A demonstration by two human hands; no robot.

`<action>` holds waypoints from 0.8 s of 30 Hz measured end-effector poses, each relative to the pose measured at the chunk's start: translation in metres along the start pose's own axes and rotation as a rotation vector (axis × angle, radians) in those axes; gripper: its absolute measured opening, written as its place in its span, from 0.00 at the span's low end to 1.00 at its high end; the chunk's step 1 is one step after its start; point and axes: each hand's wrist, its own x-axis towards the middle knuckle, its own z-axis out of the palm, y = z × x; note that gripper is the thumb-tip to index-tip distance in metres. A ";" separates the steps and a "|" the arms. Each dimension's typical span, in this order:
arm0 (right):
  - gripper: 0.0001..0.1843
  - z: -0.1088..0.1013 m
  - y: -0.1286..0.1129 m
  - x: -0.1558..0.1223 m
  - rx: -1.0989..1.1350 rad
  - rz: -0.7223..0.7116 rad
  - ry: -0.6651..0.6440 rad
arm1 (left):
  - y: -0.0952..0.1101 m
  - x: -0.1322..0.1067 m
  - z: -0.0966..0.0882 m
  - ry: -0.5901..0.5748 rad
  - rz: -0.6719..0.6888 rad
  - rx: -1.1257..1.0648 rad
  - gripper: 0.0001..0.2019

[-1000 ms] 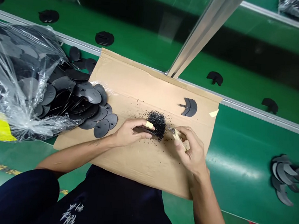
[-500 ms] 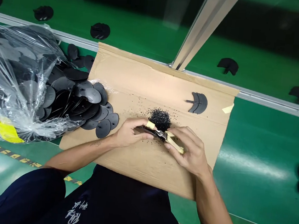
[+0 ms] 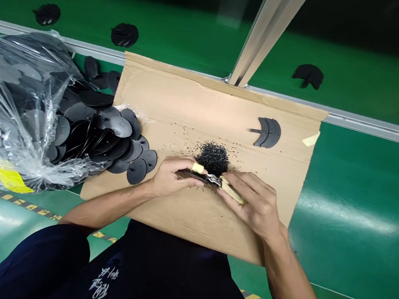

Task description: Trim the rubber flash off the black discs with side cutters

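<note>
My left hand (image 3: 175, 178) pinches a thin black plastic disc (image 3: 192, 175) between thumb and fingers, a yellow wrap on one fingertip. In my right hand (image 3: 253, 198) are small nippers (image 3: 232, 190) with cream handles, squeezed in the fingers. The metal jaws of the nippers meet the right end of the disc; the exact contact is too small to make out. Just beyond both hands lies a heap of tiny black clippings (image 3: 213, 156) on the cardboard sheet (image 3: 192, 222).
A clear plastic bag (image 3: 15, 101) spills many black discs (image 3: 136, 171) on the left. One curved black piece (image 3: 268, 133) rests on the cardboard at right. Behind the cardboard runs a metal rail with an upright post (image 3: 257, 36); more black pieces (image 3: 125, 34) lie beyond it.
The nippers' handles have come closer together in my right hand. The view has shifted slightly; my left hand keeps its hold on the disc.
</note>
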 end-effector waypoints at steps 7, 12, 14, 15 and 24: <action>0.15 -0.002 -0.003 0.000 0.018 0.040 0.014 | 0.005 0.001 -0.002 -0.069 0.051 0.063 0.13; 0.15 -0.002 -0.001 0.001 -0.015 0.020 0.037 | 0.004 0.004 -0.006 -0.191 0.234 0.319 0.10; 0.15 -0.003 0.000 0.001 0.001 0.029 0.022 | 0.004 0.004 -0.007 -0.153 0.279 0.424 0.10; 0.15 -0.004 0.000 0.001 0.018 0.046 0.013 | 0.004 0.004 -0.007 -0.124 0.292 0.446 0.10; 0.12 0.012 -0.007 0.001 0.285 0.075 0.064 | 0.008 -0.002 0.001 0.009 0.206 0.156 0.09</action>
